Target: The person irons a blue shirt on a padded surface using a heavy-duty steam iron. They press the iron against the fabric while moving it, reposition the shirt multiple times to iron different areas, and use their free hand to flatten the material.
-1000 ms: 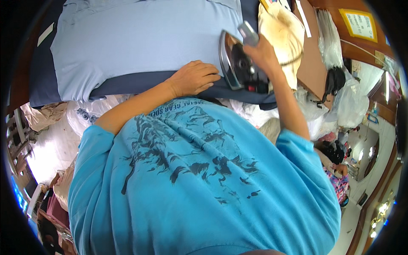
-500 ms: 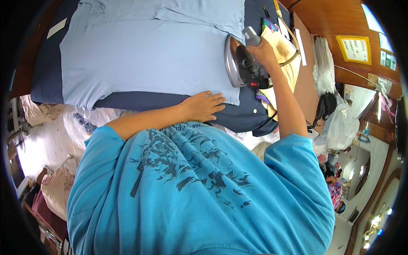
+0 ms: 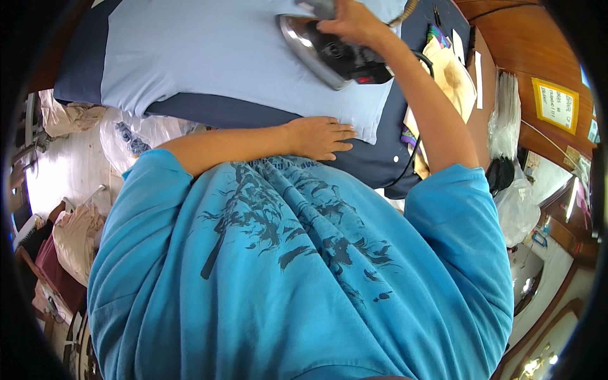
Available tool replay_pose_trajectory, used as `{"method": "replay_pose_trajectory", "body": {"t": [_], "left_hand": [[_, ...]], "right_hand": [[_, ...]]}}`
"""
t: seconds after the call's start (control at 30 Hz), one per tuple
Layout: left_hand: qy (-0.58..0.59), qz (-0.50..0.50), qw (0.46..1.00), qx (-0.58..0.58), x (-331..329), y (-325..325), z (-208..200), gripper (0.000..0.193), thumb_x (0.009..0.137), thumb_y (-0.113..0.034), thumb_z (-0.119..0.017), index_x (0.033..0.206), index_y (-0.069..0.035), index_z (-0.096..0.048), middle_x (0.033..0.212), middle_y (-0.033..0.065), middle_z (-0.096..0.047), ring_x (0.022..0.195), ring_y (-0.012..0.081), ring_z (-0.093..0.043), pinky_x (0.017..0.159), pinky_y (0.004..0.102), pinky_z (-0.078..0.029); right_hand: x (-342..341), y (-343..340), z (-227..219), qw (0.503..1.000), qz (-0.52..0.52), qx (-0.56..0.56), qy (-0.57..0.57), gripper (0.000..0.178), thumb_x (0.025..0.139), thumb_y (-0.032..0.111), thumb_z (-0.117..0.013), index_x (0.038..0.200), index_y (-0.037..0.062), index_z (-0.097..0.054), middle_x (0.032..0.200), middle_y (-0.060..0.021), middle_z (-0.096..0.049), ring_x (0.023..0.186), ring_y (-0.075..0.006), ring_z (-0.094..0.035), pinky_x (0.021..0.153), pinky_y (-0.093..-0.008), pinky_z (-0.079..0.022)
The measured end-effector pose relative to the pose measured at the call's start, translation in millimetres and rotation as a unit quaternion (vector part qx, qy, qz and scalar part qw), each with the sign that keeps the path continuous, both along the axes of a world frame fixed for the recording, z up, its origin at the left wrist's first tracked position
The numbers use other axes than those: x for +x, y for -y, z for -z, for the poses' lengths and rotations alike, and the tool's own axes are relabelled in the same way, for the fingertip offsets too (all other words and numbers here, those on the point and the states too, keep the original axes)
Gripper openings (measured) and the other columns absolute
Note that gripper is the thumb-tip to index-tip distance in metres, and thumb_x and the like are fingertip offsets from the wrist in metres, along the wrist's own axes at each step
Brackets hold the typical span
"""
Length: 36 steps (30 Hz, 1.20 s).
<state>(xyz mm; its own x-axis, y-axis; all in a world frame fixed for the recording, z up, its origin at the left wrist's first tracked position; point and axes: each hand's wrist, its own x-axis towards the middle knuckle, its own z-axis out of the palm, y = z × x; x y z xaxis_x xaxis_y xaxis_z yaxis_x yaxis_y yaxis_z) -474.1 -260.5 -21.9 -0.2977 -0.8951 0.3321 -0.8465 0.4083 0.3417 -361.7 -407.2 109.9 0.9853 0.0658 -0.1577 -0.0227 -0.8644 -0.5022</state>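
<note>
A light blue garment [image 3: 209, 54] is spread over a dark navy padded table [image 3: 237, 109]. On its right part rests a steam iron [image 3: 322, 56] with a shiny metal sole rim and a dark body. My right hand [image 3: 358, 25] is wrapped round the iron's grey handle, which the top edge of the picture partly cuts. My left hand [image 3: 320, 137] lies flat, fingers stretched, at the near edge of the garment by its right corner. The exact contact under the left palm is hidden.
A cream cloth [image 3: 451, 79] with stains lies on the table's right side. A black cord [image 3: 415, 158] and a ribbed hose [image 3: 406, 11] run near my right arm. Clear plastic bags hang beyond, by a wooden wall [image 3: 506, 38]. Bagged clothes [image 3: 136, 136] sit below the left edge.
The iron, in my right hand, has moved left and farther away, from the garment's right edge onto its surface. My left hand remains flat at the near edge. The whole view has shifted slightly.
</note>
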Motion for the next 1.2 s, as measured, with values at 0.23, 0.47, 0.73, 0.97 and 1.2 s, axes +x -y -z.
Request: {"method": "replay_pose_trajectory", "body": {"t": [0.23, 0.47, 0.73, 0.97, 1.2], "left_hand": [[-0.045, -0.099, 0.985, 0.133, 56, -90, -53, 0.023, 0.079, -0.023, -0.055, 0.097, -0.01, -0.052, 0.108, 0.009, -0.055, 0.101, 0.0254, -0.054, 0.087, 0.0403, -0.042], [0.107, -0.65, 0.749, 0.069, 122, -180, -5, 0.046, 0.094, -0.035, -0.038, 0.137, -0.019, -0.035, 0.14, 0.007, -0.038, 0.129, 0.0275, -0.034, 0.099, 0.0525, -0.028], [0.133, -0.699, 0.689, 0.138, 135, -214, 5, 0.044, 0.097, -0.036, -0.032, 0.14, -0.027, -0.031, 0.147, -0.0035, -0.029, 0.135, 0.0238, -0.026, 0.101, 0.0587, -0.022], [0.086, -0.7, 0.703, 0.089, 143, -217, 16, 0.044, 0.097, -0.031, -0.033, 0.141, -0.029, -0.03, 0.147, -0.0052, -0.028, 0.136, 0.0214, -0.026, 0.102, 0.0561, -0.02], [0.107, -0.697, 0.692, 0.154, 142, -212, 9, 0.047, 0.095, -0.033, -0.036, 0.141, -0.028, -0.029, 0.147, -0.0035, -0.028, 0.136, 0.0226, -0.026, 0.102, 0.0567, -0.02]], "right_hand": [[-36, -54, -4, 0.996, -0.081, -0.026, -0.037, 0.044, 0.07, 0.023, -0.061, 0.108, 0.0018, -0.053, 0.085, -0.0238, -0.063, 0.08, -0.0391, -0.061, 0.072, -0.043, -0.048], [-60, -59, -19, 0.99, -0.099, -0.019, -0.102, 0.045, 0.072, 0.022, -0.062, 0.11, 0.003, -0.05, 0.083, -0.0233, -0.063, 0.078, -0.0386, -0.062, 0.071, -0.0417, -0.049], [-40, -87, -12, 0.987, -0.14, -0.029, -0.07, 0.039, 0.073, 0.027, -0.061, 0.103, 0.0045, -0.05, 0.078, -0.0215, -0.063, 0.076, -0.0396, -0.061, 0.067, -0.0467, -0.048], [9, -144, -11, 0.982, -0.181, -0.033, -0.043, 0.045, 0.072, 0.029, -0.06, 0.109, 0.0031, -0.051, 0.083, -0.0222, -0.063, 0.08, -0.0384, -0.062, 0.07, -0.0446, -0.048], [-41, -78, -17, 0.983, -0.128, -0.05, -0.122, 0.039, 0.074, 0.024, -0.062, 0.107, 0.0068, -0.051, 0.079, -0.0226, -0.063, 0.075, -0.0391, -0.062, 0.067, -0.044, -0.049]]}}
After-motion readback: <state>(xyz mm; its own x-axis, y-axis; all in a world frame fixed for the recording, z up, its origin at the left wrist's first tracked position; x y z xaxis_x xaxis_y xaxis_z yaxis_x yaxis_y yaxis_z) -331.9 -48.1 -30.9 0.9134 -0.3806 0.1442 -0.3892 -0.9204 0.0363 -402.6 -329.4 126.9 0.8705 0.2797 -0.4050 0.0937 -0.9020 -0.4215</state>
